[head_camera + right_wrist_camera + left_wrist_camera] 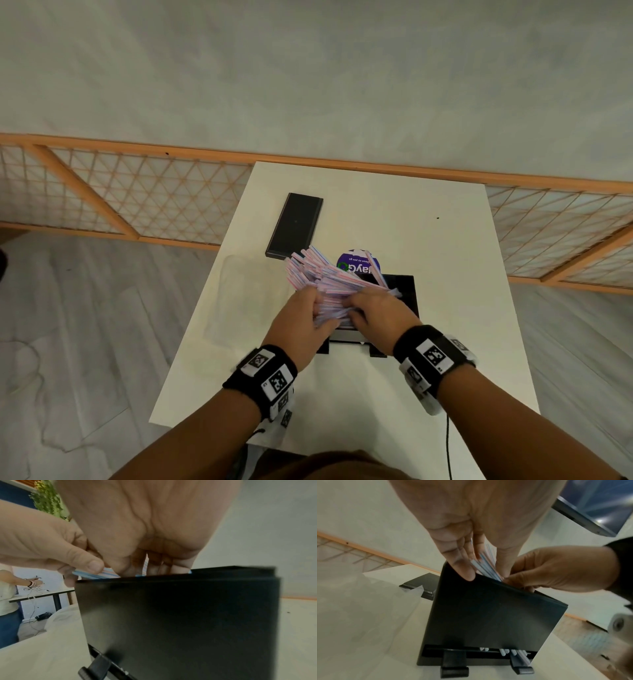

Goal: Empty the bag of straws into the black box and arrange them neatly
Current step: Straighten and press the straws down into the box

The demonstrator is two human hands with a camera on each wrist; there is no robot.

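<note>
A thick bundle of striped paper-wrapped straws (320, 277) lies slanted over the open top of the black box (406, 291), fanning up and to the left. My left hand (306, 313) grips the bundle's near end from the left. My right hand (371, 308) holds it from the right, fingers curled over it above the box. In the left wrist view the straws (485, 566) run between my fingers down to the box's rim. A few straw ends (513, 653) show in the slot at the foot of the box (488, 615). The emptied clear bag (246, 298) lies flat to the left.
The box's black lid (294, 224) lies on the white table (428, 222) at the back left. A round purple pack (358, 265) sits just behind the box. A wooden lattice rail (137, 192) runs behind the table. A person stands at another table (39, 595) far left.
</note>
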